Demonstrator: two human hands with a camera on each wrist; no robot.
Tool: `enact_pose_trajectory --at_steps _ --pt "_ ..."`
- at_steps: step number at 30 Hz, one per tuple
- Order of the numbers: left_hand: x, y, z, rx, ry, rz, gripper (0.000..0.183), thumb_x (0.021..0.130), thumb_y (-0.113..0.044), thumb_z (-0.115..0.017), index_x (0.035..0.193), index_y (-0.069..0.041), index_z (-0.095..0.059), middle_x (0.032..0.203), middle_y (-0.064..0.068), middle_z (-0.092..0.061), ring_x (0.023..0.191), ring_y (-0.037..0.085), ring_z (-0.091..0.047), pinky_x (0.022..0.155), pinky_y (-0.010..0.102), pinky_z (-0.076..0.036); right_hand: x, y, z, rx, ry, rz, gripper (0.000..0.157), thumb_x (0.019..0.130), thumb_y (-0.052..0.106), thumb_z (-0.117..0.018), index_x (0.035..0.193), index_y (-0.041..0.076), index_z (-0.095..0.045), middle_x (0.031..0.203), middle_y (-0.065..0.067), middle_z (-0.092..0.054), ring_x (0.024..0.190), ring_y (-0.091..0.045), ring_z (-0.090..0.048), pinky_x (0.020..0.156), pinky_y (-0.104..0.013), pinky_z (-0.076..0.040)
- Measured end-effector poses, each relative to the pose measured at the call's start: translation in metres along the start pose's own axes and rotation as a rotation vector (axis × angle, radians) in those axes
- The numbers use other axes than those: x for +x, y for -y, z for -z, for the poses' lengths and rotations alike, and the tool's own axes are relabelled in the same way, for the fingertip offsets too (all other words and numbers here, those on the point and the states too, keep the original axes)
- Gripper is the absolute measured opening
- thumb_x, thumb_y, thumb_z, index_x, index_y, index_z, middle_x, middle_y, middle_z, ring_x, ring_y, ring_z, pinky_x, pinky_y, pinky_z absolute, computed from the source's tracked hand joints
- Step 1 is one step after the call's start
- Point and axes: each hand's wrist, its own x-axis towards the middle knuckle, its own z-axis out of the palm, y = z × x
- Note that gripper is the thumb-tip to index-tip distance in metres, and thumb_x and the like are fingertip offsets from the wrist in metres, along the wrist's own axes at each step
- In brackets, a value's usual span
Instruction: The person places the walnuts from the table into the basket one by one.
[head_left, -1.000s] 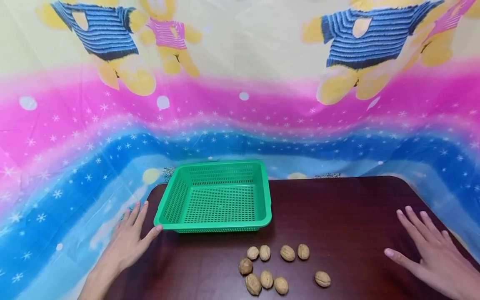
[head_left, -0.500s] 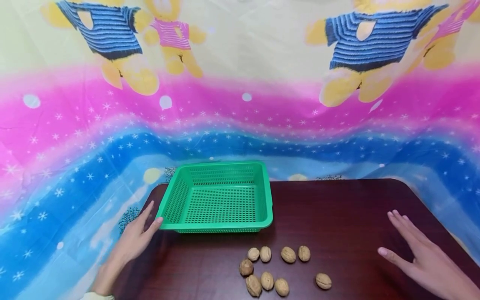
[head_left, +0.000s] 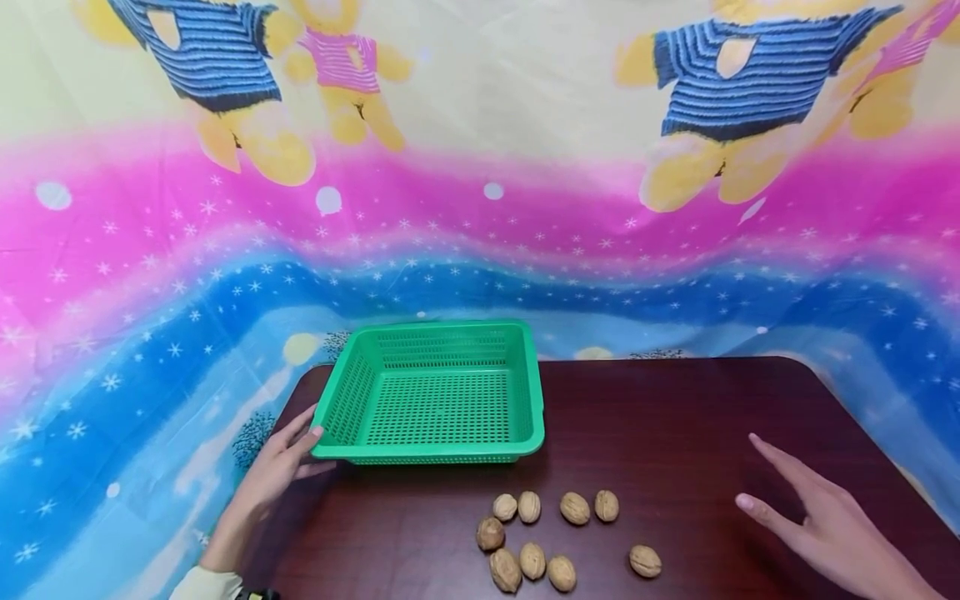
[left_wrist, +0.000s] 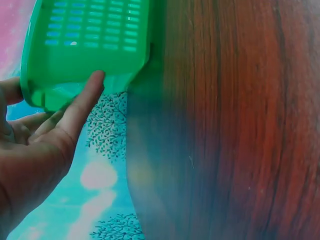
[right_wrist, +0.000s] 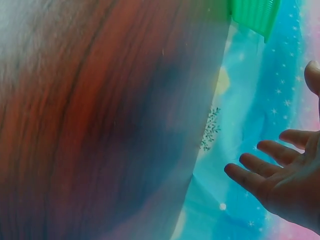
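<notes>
A green plastic basket (head_left: 435, 451) with slotted walls stands toward the back left of the table, nothing inside it. My left hand (head_left: 273, 471) holds its near left corner, thumb over the rim and fingers beneath the lip on the outside. Seen from the left wrist, one finger (left_wrist: 85, 102) lies along the basket's outer wall (left_wrist: 90, 55). In front of the basket lie several walnuts (head_left: 532, 560), most in a loose group, with one walnut (head_left: 645, 561) apart on the right. My right hand (head_left: 817, 521) hovers at the right, fingers extended, touching nothing.
The dark reddish-brown wooden table (head_left: 675, 433) has rounded far corners. Behind it and along the sides hangs a patterned cloth (head_left: 480, 217) with bears and snowflakes, close behind the basket.
My left hand has moved in from beside the basket and taken hold of its corner. My right hand has drifted left, toward the walnuts. Basket and walnuts stay in place.
</notes>
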Motion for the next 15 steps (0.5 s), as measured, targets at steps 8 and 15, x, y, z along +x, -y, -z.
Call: enact_pose_trajectory --at_steps 8,15 --pt "0.003 -0.003 -0.011 0.006 0.03 -0.084 0.072 0.116 -0.026 -0.049 0.174 -0.011 -0.009 0.163 0.04 -0.037 0.113 0.007 -0.076 0.097 0.042 -0.064 -0.001 0.007 -0.011 0.028 0.006 0.019 0.092 0.101 0.054 -0.071 0.17 0.009 -0.03 0.159 -0.037 -0.044 0.135 -0.065 -0.048 0.091 -0.082 -0.046" --pt "0.014 -0.005 -0.029 -0.021 0.048 -0.074 0.073 0.115 -0.022 -0.053 0.174 -0.011 -0.011 0.168 0.036 -0.033 0.12 0.014 -0.074 0.099 0.038 -0.063 0.002 0.013 -0.016 0.032 0.025 0.029 0.09 0.101 0.055 -0.071 0.168 0.006 -0.035 0.158 -0.037 -0.046 0.135 -0.064 -0.049 0.092 -0.081 -0.046"
